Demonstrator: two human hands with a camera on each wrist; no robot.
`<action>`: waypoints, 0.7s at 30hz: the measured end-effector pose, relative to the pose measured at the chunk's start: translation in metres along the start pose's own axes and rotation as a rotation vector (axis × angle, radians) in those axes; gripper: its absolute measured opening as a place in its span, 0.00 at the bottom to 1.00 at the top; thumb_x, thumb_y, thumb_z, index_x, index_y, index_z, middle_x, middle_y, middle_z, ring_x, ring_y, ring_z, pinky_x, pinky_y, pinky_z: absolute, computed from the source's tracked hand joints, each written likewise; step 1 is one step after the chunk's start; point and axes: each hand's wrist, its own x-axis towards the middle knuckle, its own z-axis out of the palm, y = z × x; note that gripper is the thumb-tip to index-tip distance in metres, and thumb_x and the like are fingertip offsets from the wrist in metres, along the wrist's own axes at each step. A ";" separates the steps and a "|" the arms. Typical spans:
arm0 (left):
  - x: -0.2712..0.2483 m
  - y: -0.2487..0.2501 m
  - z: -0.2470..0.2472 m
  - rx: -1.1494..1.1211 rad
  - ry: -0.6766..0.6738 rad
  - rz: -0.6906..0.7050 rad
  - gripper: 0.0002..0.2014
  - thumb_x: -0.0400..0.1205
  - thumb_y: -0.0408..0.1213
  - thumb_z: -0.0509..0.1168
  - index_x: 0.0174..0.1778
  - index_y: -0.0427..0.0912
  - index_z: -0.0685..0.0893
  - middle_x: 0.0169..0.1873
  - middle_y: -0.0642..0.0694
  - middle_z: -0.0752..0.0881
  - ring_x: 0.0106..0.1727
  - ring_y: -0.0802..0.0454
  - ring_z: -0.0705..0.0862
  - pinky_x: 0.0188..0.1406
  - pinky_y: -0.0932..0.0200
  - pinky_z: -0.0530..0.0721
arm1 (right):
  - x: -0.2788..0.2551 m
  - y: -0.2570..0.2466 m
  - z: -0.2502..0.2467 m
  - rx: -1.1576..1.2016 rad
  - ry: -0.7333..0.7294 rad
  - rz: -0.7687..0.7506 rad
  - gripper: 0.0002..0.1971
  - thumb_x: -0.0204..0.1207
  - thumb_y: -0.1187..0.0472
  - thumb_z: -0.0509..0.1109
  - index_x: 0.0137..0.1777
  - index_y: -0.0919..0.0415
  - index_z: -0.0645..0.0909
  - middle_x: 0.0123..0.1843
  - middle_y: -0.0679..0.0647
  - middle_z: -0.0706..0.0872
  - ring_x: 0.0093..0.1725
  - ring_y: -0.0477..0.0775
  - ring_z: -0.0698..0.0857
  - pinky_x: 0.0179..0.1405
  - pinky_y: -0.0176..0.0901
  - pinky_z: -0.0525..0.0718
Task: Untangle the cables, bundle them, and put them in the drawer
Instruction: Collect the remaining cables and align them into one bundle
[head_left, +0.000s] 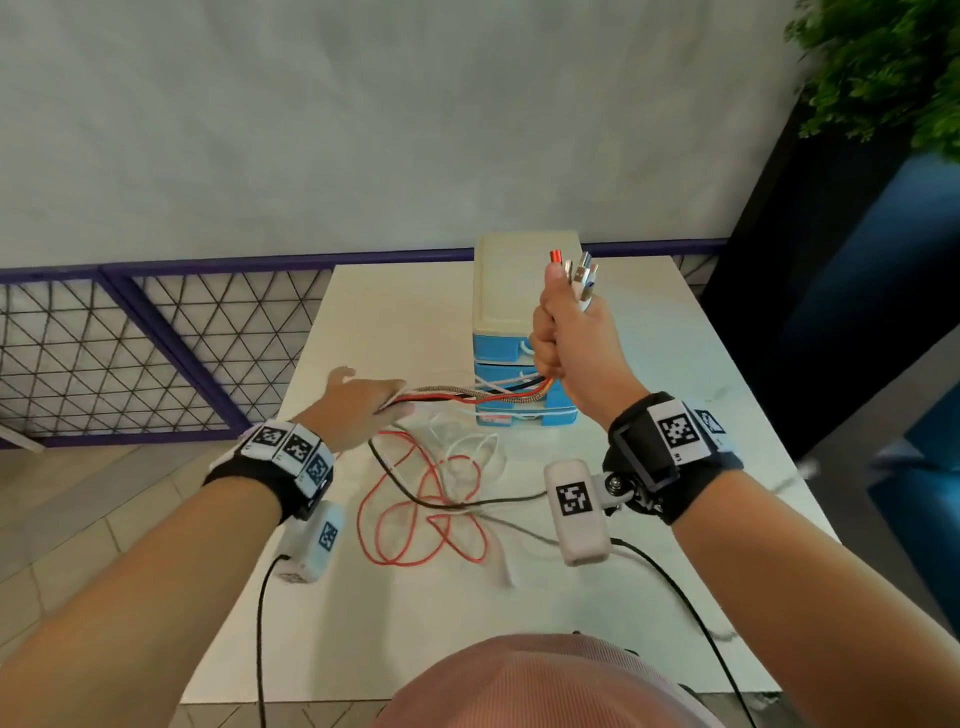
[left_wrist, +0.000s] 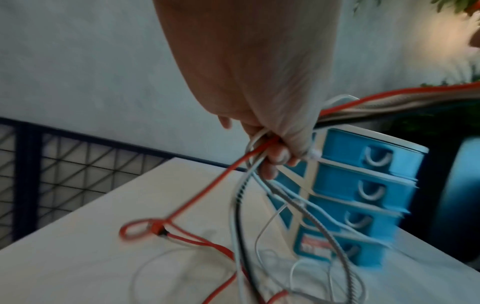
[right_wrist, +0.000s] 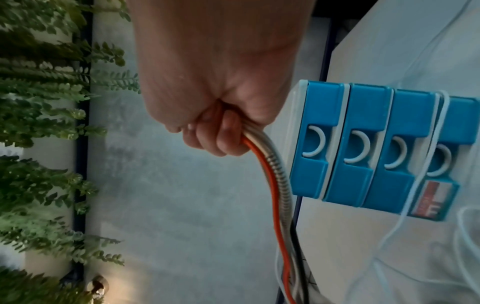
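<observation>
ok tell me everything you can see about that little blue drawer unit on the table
The drawer unit is a small plastic tower: a cream top and frame around four stacked blue drawers, each with a white half-ring pull in a recess, all shut. A red and white label sits on the bottom drawer. It stands upright on the white table, behind the right hand. A thin white cable drapes across its lower front; the held cables stretch past it.

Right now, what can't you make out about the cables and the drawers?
- Head view: right hand covers the drawer unit's upper fronts.
- Left wrist view: motion blur smears the cables; their count is unclear.
- Right wrist view: curled fingers hide the plug ends.
- Drawer contents: all shut.
</observation>
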 end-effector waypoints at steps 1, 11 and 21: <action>0.001 -0.007 -0.002 0.036 -0.002 -0.014 0.13 0.86 0.55 0.51 0.42 0.54 0.74 0.29 0.58 0.77 0.42 0.56 0.78 0.75 0.41 0.54 | -0.001 0.002 -0.001 -0.022 0.002 -0.003 0.24 0.87 0.46 0.57 0.29 0.52 0.59 0.22 0.46 0.60 0.19 0.46 0.57 0.17 0.35 0.57; 0.003 -0.049 -0.030 0.264 0.066 -0.235 0.08 0.86 0.46 0.53 0.41 0.57 0.71 0.43 0.56 0.80 0.56 0.48 0.80 0.74 0.27 0.52 | -0.004 0.008 -0.028 -0.161 0.076 0.019 0.25 0.86 0.45 0.58 0.27 0.52 0.62 0.19 0.43 0.63 0.18 0.46 0.59 0.17 0.35 0.59; -0.002 0.080 -0.032 -0.104 -0.243 0.181 0.61 0.67 0.69 0.68 0.82 0.51 0.34 0.84 0.53 0.37 0.82 0.58 0.32 0.78 0.38 0.29 | -0.012 0.006 -0.001 -0.034 -0.063 0.110 0.23 0.86 0.46 0.58 0.30 0.51 0.60 0.23 0.46 0.59 0.20 0.45 0.56 0.17 0.36 0.55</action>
